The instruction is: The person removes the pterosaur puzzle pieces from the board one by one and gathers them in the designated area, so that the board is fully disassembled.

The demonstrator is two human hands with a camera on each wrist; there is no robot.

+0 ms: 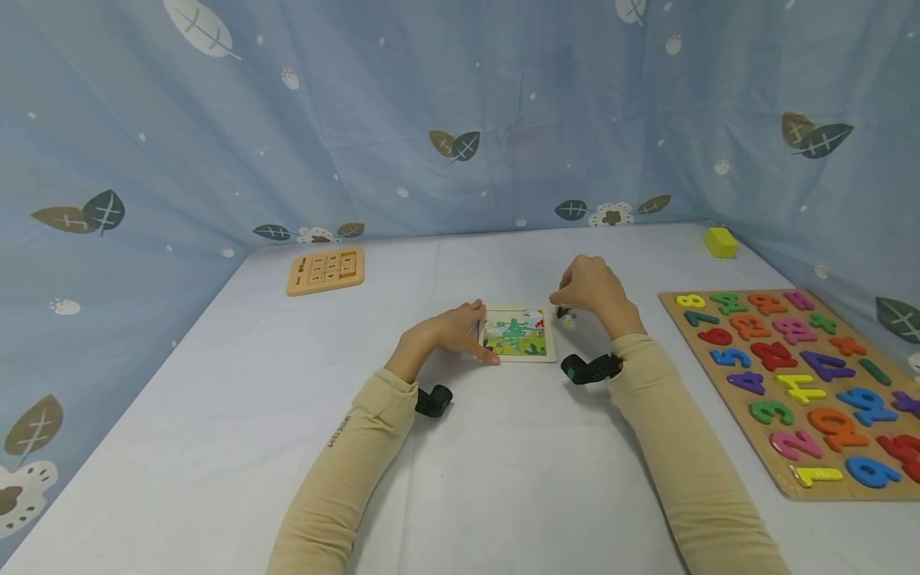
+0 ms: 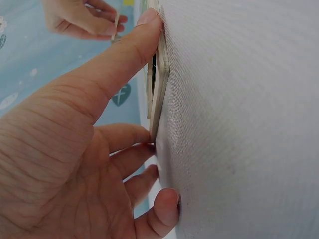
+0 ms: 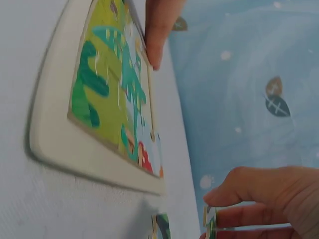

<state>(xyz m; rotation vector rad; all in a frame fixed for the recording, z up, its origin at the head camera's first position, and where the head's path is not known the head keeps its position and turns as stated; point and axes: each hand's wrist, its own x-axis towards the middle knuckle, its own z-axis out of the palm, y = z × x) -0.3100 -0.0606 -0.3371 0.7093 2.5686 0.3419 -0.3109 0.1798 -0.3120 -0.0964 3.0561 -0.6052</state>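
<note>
Beige sleeves (image 1: 327, 487) with close-fitting cuffs enter from the bottom of the head view, and a black wrist-worn device (image 1: 434, 401) shows beside the left cuff, with another (image 1: 591, 369) beside the right one. At the right edge, a large brown wooden board (image 1: 826, 492) carries raised numerals and signs in red, orange, yellow, green, blue, purple and pink.

Just right of the picture's centre, a small square puzzle in a pale wooden frame (image 1: 528, 358) lies flat on the white cloth-covered table (image 1: 216, 415); its picture shows a turquoise creature on green ground. The left hand (image 1: 453, 329) spans the frame's left side, thumb on the near edge and forefinger at the far corner, the other fingers spread apart. Right of the frame, the right hand (image 1: 592, 286) pinches a small green-and-white puzzle piece (image 3: 210, 217) between thumb and fingertips, its fingers nearly closed. A dark-green loose piece (image 3: 162, 226) lies below the frame in the right wrist view.

Farther back, a tan wooden board with numbered square tiles (image 1: 296, 283) rests at upper left, and a bright yellow block (image 1: 721, 243) sits at upper right. Behind hangs a pale blue curtain (image 1: 388, 104) printed with leaves and paw marks.
</note>
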